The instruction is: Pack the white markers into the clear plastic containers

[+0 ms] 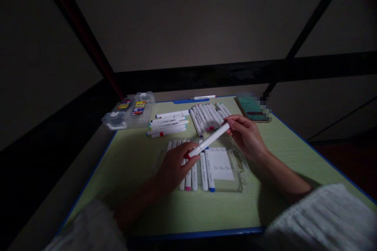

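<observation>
A white marker (210, 140) with a red end is held slantwise between both hands. My left hand (173, 166) pinches its lower, red end. At the upper end, the fingers of my right hand (246, 135) close on the tip. Below the marker lies a clear plastic tray (240, 184), partly covered by my left hand. Several white markers lie side by side in it, among them one with a blue end (209, 172) and one with a pink end (188, 182). A white paper sheet (223, 164) shows in the tray's right part.
Behind the tray lie a left group of markers (169, 123) and a right group (206, 117). A clear case with labels (144, 115) stands at the back left. A single marker (203, 97) lies at the table's far edge, and a green-screened device (253, 108) at the back right.
</observation>
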A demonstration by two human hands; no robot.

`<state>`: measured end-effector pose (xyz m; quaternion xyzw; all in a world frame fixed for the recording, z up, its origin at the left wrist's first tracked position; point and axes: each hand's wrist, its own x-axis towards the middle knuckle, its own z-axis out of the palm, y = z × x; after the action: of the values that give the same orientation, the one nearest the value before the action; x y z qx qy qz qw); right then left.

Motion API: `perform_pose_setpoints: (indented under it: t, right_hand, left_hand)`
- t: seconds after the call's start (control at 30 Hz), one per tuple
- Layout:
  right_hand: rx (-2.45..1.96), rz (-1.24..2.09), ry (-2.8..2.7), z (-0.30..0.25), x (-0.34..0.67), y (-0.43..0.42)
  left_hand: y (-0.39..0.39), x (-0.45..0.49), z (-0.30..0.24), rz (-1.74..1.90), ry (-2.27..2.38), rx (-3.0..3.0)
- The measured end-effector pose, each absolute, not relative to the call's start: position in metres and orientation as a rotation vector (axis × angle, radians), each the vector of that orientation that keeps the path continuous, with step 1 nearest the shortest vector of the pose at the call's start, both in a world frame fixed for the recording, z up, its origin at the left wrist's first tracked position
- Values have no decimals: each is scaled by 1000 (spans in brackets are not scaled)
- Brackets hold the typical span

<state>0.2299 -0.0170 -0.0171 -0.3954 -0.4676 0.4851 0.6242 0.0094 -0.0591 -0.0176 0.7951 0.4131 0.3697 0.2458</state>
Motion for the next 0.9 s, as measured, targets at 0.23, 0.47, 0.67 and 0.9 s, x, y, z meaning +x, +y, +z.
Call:
perform_pose_setpoints:
  t: [0.23, 0.47, 0.67, 0.9]
  right_hand:
    - [-793, 1220, -1170, -7, 224, -29]
    - [-516, 1355, -1665, -6, 211, -48]
    - [-450, 994, -2168, -3, 200, -67]
    - [-286, 277, -2494, -12, 195, -74]
  left_hand:
    - [-37, 1, -11, 1284, 1210, 1331]
    - [-24, -2, -22, 1371, 1172, 1001]
    - [-28, 2, -24, 1348, 1081, 931]
    - [-38, 7, -21, 1152, 954, 1036]
